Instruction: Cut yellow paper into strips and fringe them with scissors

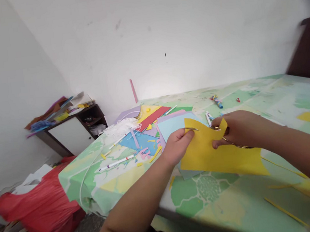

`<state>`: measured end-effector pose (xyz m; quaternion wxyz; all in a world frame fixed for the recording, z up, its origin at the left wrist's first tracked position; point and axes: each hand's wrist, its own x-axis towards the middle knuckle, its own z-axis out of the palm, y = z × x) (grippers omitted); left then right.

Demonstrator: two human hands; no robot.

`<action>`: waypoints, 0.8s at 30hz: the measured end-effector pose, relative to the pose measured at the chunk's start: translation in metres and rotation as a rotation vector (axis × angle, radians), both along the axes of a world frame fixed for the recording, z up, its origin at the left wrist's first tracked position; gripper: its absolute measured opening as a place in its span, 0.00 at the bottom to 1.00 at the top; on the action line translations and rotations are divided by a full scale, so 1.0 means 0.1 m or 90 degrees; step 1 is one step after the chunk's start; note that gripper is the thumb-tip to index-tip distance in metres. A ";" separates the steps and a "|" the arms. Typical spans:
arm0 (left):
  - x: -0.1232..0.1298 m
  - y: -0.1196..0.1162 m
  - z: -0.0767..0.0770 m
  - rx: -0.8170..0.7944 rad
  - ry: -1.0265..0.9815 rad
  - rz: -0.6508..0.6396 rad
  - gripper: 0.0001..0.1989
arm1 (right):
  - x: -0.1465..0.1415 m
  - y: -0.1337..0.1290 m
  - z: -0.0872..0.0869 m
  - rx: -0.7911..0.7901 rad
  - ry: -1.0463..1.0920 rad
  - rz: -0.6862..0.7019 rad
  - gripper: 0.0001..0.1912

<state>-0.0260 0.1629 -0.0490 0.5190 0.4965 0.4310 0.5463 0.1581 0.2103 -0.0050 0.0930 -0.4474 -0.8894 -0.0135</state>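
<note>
A sheet of yellow paper (213, 152) is held up above the table, its top edge cut into a curve. My left hand (179, 145) pinches its left edge between thumb and fingers. By that thumb shows a short shiny metal piece (192, 129); whether it belongs to the scissors I cannot tell. My right hand (237, 128) is closed around scissors (236, 144) with thin metal handle loops, at the paper's right side. A narrow yellow flap curls up beside my right fingers. Most of the scissor blades are hidden by hand and paper.
Light blue sheets (173, 125), a red sheet (155, 118), white string (122, 127), markers (118, 162) and paper scraps lie on the patterned tablecloth (112, 179). Yellow strips (287, 212) lie at front right. Left of the table are a small cabinet (69, 136) and a red plastic bag (41, 205).
</note>
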 end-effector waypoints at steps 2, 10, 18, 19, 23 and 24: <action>0.00 0.00 0.00 -0.003 -0.001 0.004 0.08 | -0.01 0.00 -0.01 0.020 -0.007 0.002 0.22; -0.06 -0.01 -0.03 0.010 -0.024 -0.004 0.12 | 0.00 -0.01 -0.01 0.100 -0.042 0.041 0.16; -0.26 0.17 -0.08 -0.018 0.243 0.193 0.11 | 0.10 0.20 -0.08 0.056 0.023 -0.031 0.26; -0.31 0.25 -0.11 -0.025 0.353 0.230 0.10 | 0.12 0.24 -0.10 0.057 0.023 -0.043 0.27; -0.53 0.50 -0.21 -0.066 0.471 0.281 0.07 | 0.15 0.34 -0.25 0.052 0.011 -0.062 0.27; -0.56 0.51 -0.20 -0.066 0.494 0.293 0.09 | 0.15 0.35 -0.30 0.049 0.006 -0.064 0.27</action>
